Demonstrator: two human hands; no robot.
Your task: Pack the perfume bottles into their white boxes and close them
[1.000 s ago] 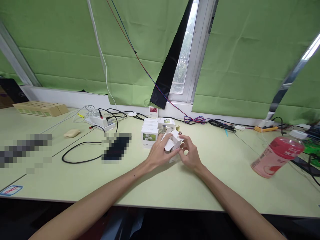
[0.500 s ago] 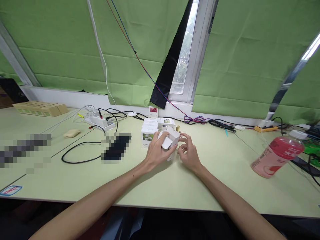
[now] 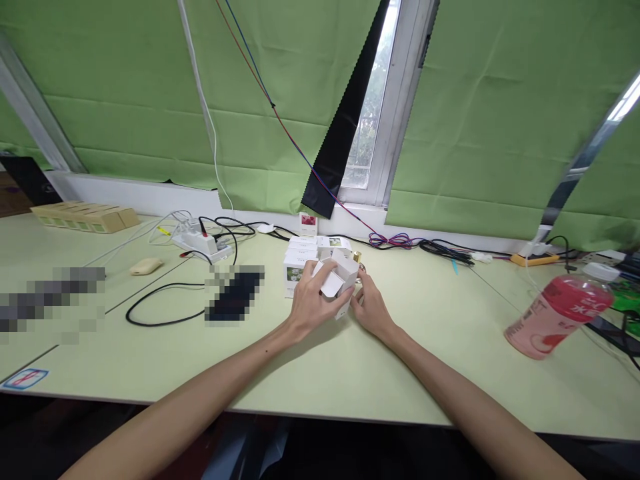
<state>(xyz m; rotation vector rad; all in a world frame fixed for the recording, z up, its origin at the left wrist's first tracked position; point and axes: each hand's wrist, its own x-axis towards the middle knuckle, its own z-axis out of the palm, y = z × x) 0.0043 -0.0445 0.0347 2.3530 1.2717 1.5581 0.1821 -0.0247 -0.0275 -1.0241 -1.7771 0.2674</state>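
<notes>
The left hand (image 3: 311, 301) is closing round an open-flapped white box (image 3: 349, 267) over the table (image 3: 345, 380); the right hand (image 3: 373, 308) is curling beside it, its hold undetermined. The box is probably handling light, stiff, crushable, edges favouring gentle gripping.

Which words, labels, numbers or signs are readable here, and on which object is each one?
"水": on the pink drink bottle; its other characters are too blurred.
Blue-edged sticker: red mark, cannot tell which character.
White-flower box: print too small.
Red-picture box: print too small.
Open white box in the left hand: marks too small.
</notes>
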